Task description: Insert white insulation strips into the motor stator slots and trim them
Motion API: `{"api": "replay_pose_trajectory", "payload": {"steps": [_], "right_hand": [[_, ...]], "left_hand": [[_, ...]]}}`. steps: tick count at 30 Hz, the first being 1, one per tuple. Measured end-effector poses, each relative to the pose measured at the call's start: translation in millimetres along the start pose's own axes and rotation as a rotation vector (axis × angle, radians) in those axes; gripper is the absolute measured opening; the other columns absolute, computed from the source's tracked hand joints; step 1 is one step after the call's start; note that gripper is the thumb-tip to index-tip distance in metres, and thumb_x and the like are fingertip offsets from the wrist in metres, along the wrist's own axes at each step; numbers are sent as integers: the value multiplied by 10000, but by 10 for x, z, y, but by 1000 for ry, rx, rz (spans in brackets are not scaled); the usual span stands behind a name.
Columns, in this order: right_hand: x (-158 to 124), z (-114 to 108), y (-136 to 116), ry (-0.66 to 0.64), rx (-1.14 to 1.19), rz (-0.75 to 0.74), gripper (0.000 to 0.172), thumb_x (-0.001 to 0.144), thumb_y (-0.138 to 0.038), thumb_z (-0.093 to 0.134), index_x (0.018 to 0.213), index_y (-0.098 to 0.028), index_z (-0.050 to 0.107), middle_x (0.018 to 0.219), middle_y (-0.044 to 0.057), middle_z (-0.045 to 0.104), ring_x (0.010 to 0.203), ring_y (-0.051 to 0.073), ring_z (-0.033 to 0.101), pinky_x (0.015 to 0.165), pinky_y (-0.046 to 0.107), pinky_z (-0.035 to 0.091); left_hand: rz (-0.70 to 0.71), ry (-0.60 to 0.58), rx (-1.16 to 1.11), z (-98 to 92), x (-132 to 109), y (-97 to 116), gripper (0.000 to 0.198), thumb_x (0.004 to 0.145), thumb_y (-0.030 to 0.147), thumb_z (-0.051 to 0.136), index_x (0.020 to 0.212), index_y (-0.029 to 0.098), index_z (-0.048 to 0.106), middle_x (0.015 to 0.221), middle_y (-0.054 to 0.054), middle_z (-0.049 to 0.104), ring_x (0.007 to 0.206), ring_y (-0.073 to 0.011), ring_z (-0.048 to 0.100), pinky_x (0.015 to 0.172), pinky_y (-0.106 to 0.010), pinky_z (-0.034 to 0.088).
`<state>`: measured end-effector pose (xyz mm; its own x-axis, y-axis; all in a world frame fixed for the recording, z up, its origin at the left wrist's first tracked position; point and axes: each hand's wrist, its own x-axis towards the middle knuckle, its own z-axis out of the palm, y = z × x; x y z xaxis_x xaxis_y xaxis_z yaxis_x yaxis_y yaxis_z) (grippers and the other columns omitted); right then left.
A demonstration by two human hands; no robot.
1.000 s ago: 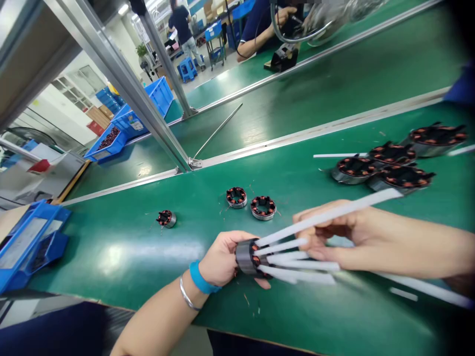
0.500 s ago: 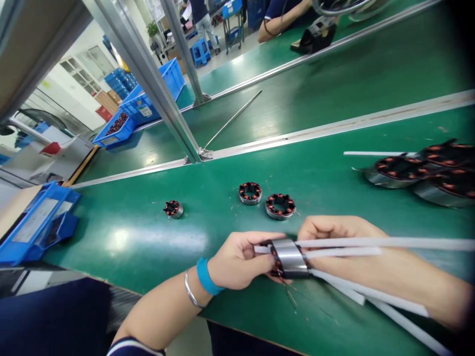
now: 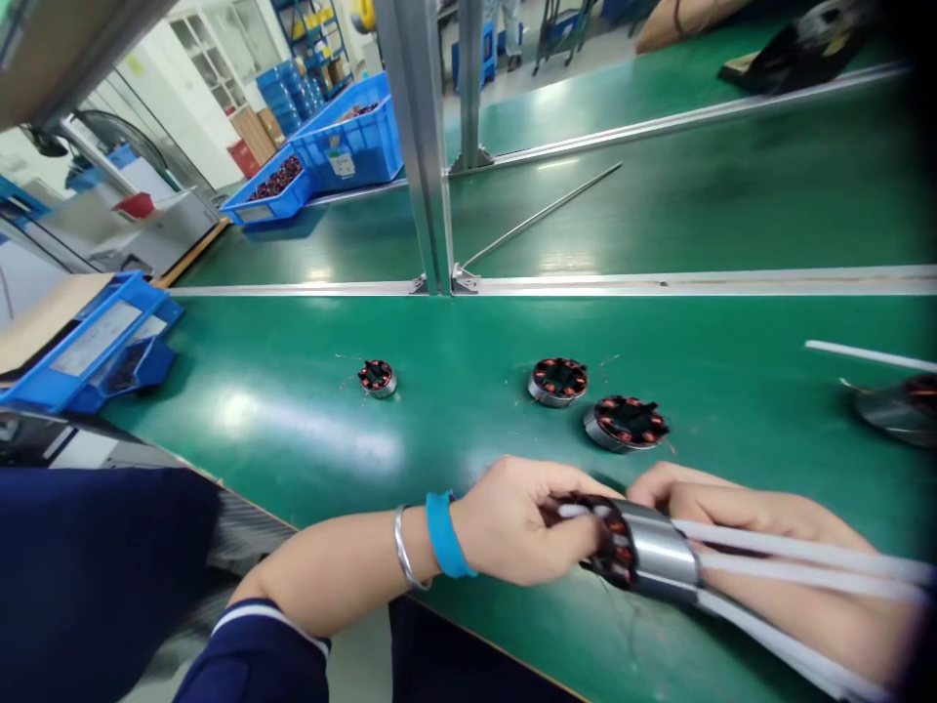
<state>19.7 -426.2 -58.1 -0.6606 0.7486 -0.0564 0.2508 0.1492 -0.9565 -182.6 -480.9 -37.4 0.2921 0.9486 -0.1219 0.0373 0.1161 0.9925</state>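
A motor stator (image 3: 663, 552) with a silver metal ring and copper windings is held over the near part of the green bench. My left hand (image 3: 531, 522) is closed on its left end, thumb in front, fingers partly hidden behind. Several white strips (image 3: 791, 549) stick out of its right end and run across my right forearm. My right hand (image 3: 721, 503) has its fingers curled at the stator's far side; their tips are hidden. Just beyond lie two more stators, a nearer one (image 3: 619, 439) and a farther one (image 3: 556, 396). Some parts blur with motion.
A small stator (image 3: 382, 387) lies farther left on the bench. Another stator (image 3: 889, 415) and a white strip (image 3: 864, 353) are at the right edge. A metal post (image 3: 425, 146) rises from the bench's back rail. Blue bins (image 3: 351, 146) stand behind and left. Another person's arm shows at the top.
My view has turned, so the bench things sit differently in the picture. The held stator is nearer and tilts down to the right, with both hands still at it.
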Motion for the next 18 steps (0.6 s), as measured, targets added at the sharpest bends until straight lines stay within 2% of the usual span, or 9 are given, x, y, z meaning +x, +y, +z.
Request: {"api": "replay_pose_trajectory", "payload": {"steps": [5,8,11,14,18], "right_hand": [[-19,-13,-23,-34,15,48,485,813,-543,565,504,-189,446,707,28,589,551,152,532,493,261,390],[12,-1,-130,12,-13,78,537,800,-601,547,481,-186,427,657,37,590,515,149,501,465,264,380],[16,32,-213,88,-69,98,554,728,-666,598,482,-195,439,654,54,612,553,177,524,490,284,423],[-32,84,-235,171,-129,33,498,648,-675,676,552,-206,538,722,68,647,641,209,566,566,318,490],[-45,150,-236,203,-161,-155,429,644,-637,712,697,-217,643,845,90,682,770,245,617,684,367,541]], "left_hand": [[71,58,25,30,-28,-51,309,688,143,580,951,76,727,655,-51,643,539,-91,525,523,-194,448],[26,30,-84,42,-20,-84,320,684,127,579,969,91,722,704,-58,662,586,-104,572,590,-216,487],[-37,-2,-241,28,6,-78,270,676,140,637,930,110,723,740,-56,679,630,-108,606,630,-217,501],[-90,-18,-387,-18,30,-17,238,616,199,770,831,111,721,701,-41,678,639,-102,613,645,-210,507],[-183,-45,-559,-67,56,71,405,492,343,884,765,115,689,649,-37,673,587,-131,633,579,-250,538]]}}
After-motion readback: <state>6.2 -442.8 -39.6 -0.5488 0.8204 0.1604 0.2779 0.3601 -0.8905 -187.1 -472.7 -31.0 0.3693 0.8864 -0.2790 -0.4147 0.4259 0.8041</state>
